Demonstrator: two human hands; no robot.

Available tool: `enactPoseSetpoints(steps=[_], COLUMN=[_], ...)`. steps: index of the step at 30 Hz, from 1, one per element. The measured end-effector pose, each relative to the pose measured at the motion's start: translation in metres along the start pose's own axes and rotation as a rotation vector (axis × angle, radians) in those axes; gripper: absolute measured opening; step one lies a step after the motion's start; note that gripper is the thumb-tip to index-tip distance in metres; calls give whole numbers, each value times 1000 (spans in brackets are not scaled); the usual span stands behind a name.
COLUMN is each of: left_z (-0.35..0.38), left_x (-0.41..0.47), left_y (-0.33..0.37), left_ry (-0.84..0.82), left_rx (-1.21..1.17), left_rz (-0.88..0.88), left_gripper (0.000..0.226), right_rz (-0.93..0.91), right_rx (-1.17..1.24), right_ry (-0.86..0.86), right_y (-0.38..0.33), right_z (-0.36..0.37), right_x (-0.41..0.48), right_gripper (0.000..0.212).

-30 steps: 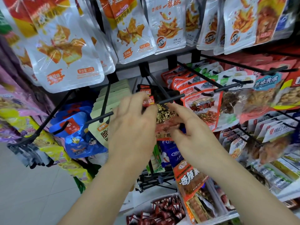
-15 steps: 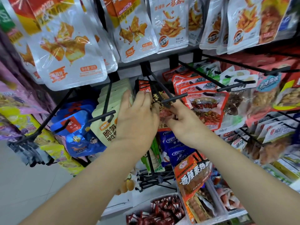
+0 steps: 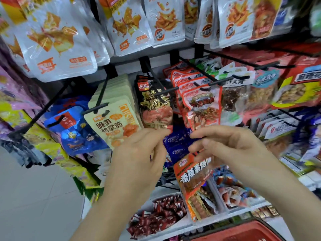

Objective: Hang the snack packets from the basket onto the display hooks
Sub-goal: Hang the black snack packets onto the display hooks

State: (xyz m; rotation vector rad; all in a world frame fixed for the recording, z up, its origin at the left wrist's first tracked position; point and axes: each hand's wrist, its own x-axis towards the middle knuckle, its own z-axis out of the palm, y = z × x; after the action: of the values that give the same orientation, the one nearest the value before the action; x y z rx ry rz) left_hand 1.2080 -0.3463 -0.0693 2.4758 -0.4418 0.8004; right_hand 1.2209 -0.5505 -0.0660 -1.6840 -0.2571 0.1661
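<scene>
A black and red snack packet (image 3: 155, 105) hangs on a black display hook (image 3: 166, 90) in the middle row, between cream packets (image 3: 114, 117) and red packets (image 3: 201, 105). My left hand (image 3: 140, 153) is just below the packet's bottom edge, fingers loosely curled, fingertips close to its lower corner and holding nothing. My right hand (image 3: 225, 146) hovers to the right at the same height, fingers loosely curled and empty. The red basket (image 3: 246, 230) shows its rim at the bottom right; its contents are hidden.
White and orange packets (image 3: 57, 42) hang on the row above. Blue packets (image 3: 74, 129) hang at left, an orange packet (image 3: 194, 173) below my right hand. A tray of small red sweets (image 3: 159, 216) sits on the lower shelf. Grey floor lies at left.
Both hands held the black and red packet at the hook, pushed it on, then let go and drew back downward. The packet now hangs free on the hook.
</scene>
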Motion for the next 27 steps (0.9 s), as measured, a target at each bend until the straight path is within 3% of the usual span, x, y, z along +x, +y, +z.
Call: enactPoseSetpoints(steps=[6, 12, 18, 23, 27], left_z=[17, 53, 104, 151, 204], left_x=[-77, -162, -251, -339, -398], left_y=[43, 65, 71, 61, 53], left_ry=[-52, -400, -647, -747, -798], left_rx=[-254, -224, -238, -280, -321], left_rz=[-227, -271, -376, -497, -598], left_gripper=[23, 36, 30, 27, 26], right_rz=[73, 222, 455, 581, 670], right_rx=[-141, -270, -368, -394, -371], right_ry=[146, 234, 243, 255, 263], right_y=[36, 97, 187, 283, 356], right_z=[-32, -51, -43, -19, -5], right_x=[-78, -158, -225, -266, -285], right_gripper=[27, 27, 24, 25, 37])
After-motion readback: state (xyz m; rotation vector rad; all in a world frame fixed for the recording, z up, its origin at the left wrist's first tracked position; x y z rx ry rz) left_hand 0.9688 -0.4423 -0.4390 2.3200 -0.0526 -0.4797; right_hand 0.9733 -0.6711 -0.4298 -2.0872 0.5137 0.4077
